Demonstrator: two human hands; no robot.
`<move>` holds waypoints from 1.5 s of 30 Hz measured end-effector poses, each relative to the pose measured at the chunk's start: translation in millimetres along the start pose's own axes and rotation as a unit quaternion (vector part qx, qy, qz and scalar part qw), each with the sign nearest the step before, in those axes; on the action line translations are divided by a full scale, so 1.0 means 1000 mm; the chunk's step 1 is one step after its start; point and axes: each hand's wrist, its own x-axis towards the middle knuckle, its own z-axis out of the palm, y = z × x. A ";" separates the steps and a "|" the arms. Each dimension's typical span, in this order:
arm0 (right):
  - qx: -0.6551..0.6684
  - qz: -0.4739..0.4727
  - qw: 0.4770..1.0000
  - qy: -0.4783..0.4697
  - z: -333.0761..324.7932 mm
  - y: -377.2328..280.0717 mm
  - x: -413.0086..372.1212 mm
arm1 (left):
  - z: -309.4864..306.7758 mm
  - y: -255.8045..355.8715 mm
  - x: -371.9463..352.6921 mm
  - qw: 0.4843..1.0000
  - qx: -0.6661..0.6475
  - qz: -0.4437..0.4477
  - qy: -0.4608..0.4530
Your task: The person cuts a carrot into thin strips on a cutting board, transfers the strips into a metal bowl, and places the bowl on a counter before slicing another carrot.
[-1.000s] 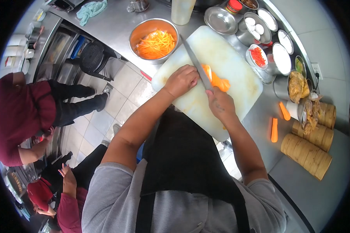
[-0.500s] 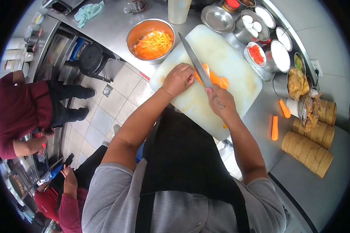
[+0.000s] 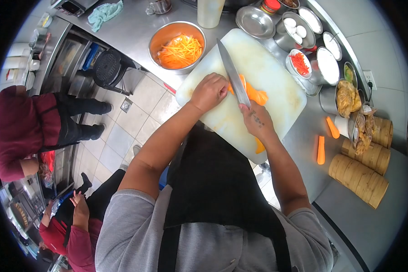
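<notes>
The sliced carrot (image 3: 257, 96) lies right of the upper centre of the frame, on a white cutting board (image 3: 281, 84), as a flattened group of pieces under the line of the chef's knife (image 3: 230, 68). The slices look thin and moist, so they should be light, fairly stiff and likely to slide over one another; a broad press from above with tucked fingertips would probably hold them better than a pinch at one edge. The knife seems the heavier, rigid thing, best taken at the handle, close to the heel.

The right hand (image 3: 258, 120) has it there — fingers wrapped round the handle, thumb up by the heel — with the blade slanting toward the upper left, across the carrot. The left hand (image 3: 210, 92) rests just left of the blade, fingers curled in and pressed together; whether their tips touch the carrot is hidden. Both forearms reach up from the bottom of the frame, converging on the board, the left elbow bent outward.
</notes>
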 end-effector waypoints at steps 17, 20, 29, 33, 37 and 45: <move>0.025 -0.027 0.998 0.042 0.009 -0.007 -0.004 | 0.001 -0.004 -0.002 1.000 -0.022 -0.006 -0.007; -0.012 0.020 1.000 0.000 -0.002 -0.024 -0.008 | 0.002 -0.005 -0.002 1.000 -0.024 -0.006 -0.004; -0.012 0.011 1.000 -0.011 0.014 -0.015 -0.002 | -0.002 -0.002 -0.001 0.999 -0.015 -0.022 -0.025; 0.003 0.013 1.000 0.002 0.013 -0.014 -0.002 | -0.001 0.001 0.002 1.000 0.005 0.008 -0.013; 0.035 0.033 0.998 0.031 -0.015 -0.025 -0.018 | 0.000 -0.001 0.001 1.000 0.007 0.011 -0.021; -0.028 0.012 0.970 0.240 -0.051 0.044 -0.041 | -0.009 0.017 0.013 0.994 0.018 -0.034 -0.103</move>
